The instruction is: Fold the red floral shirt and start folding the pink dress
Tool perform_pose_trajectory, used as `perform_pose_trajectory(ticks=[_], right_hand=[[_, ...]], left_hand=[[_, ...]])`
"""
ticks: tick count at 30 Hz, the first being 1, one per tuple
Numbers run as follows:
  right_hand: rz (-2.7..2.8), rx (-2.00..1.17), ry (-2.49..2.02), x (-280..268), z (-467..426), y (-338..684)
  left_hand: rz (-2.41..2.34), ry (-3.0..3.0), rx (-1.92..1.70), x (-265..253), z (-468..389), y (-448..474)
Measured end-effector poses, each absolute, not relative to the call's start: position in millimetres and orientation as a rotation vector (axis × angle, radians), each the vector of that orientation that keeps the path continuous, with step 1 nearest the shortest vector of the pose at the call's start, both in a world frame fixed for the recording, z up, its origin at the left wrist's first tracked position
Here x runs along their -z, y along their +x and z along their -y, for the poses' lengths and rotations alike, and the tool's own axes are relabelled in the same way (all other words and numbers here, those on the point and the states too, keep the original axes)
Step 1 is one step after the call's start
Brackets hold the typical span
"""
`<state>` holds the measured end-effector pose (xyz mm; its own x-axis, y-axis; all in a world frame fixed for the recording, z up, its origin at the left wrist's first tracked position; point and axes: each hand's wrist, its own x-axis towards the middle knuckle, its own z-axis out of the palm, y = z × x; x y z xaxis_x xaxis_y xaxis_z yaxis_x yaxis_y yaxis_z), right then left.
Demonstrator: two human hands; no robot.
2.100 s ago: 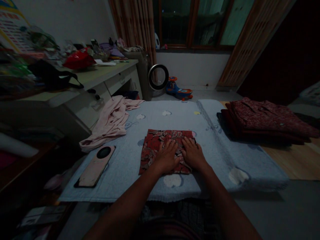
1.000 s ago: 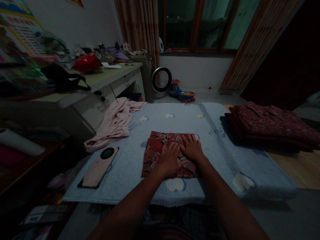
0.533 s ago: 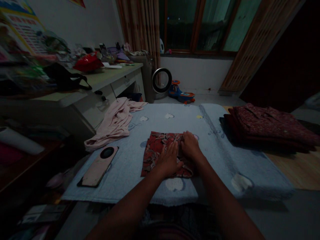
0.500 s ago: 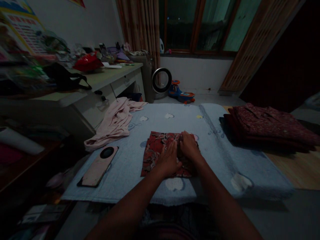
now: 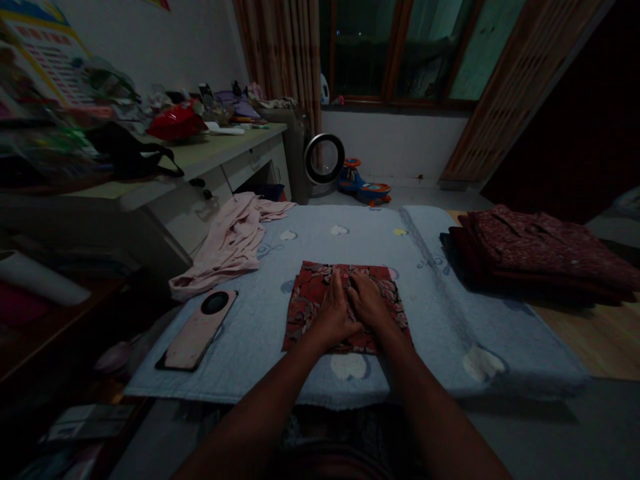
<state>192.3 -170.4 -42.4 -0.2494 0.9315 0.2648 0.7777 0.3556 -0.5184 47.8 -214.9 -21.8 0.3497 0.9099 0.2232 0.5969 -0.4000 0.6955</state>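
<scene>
A red, dark-patterned garment (image 5: 310, 293), folded into a flat rectangle, lies on the pale blue cloth (image 5: 320, 240) in front of me. On its middle rests my left hand (image 5: 334, 313), open, its fingers stretched out toward the far edge. My right hand (image 5: 367, 301) lies close beside it on the same fabric, fingers extended and pressed down, gripping nothing that I can see. A small round mark shows on the cloth near the fingertips. The fabric directly under both palms is hidden.
A phone (image 5: 197, 333) lies face down at the left, below a crumpled pink garment (image 5: 230, 240). Several folded dark red clothes (image 5: 540, 247) are stacked at the right. Beyond stand a cluttered desk (image 5: 260, 140), a washing machine with its door (image 5: 325, 160) open and a ride-on toy (image 5: 363, 187).
My right hand has moved left, from the garment's right part to beside my left hand. The garment's right side now lies flat and more of it shows.
</scene>
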Motion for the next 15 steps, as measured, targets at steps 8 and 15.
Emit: perform_pose_trajectory(ticks=[8, 15], right_hand=[[2.103, -0.374, -1.522, 37, 177, 189], [2.119, -0.355, -1.566, 37, 179, 186]], left_hand=[[-1.214, 1.973, -0.784, 2, 212, 20], [-1.527, 2.228, -0.501, -14, 226, 7]])
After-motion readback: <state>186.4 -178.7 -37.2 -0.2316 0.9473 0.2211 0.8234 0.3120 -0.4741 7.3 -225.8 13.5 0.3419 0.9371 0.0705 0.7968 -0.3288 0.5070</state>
